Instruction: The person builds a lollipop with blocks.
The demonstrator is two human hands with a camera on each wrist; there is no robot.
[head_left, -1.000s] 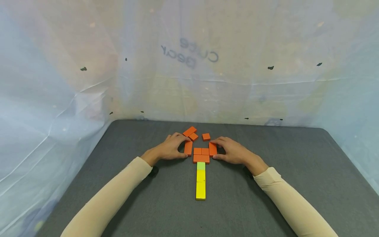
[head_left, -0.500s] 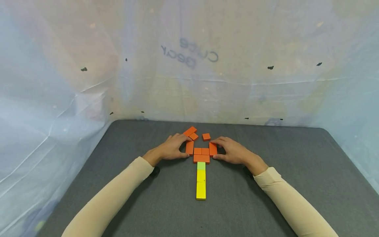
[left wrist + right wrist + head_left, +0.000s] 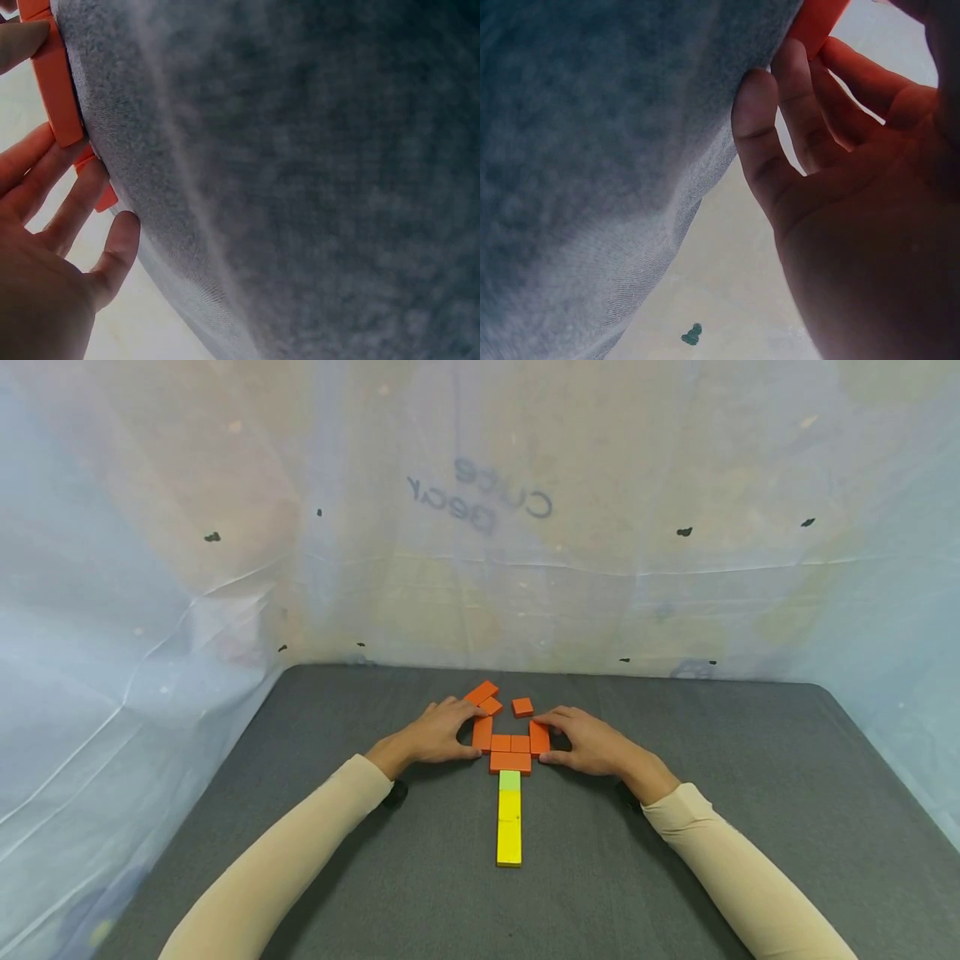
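In the head view, my left hand [image 3: 431, 732] pinches a long orange block [image 3: 482, 735] end to end between thumb and fingers. That block stands against the left side of two small orange blocks [image 3: 511, 743]. My right hand [image 3: 592, 743] grips a matching orange block [image 3: 539, 738] on their right side the same way. Below the small blocks lies a crosswise orange block [image 3: 510, 763], followed by a light green block [image 3: 509, 780] and a yellow strip [image 3: 508, 828]. Both wrist views show fingers on orange blocks; the right thumb's contact is hidden there.
Beyond the hands lie a tilted long orange block [image 3: 481, 692], a small orange block [image 3: 491, 706] touching it, and a separate small orange block [image 3: 522, 707]. The dark grey table [image 3: 675, 860] is bounded by a pale hanging sheet [image 3: 480, 602].
The left hand has slid its long orange block rightward, closing the gap to the small orange blocks. My right hand and its block have stayed practically still.
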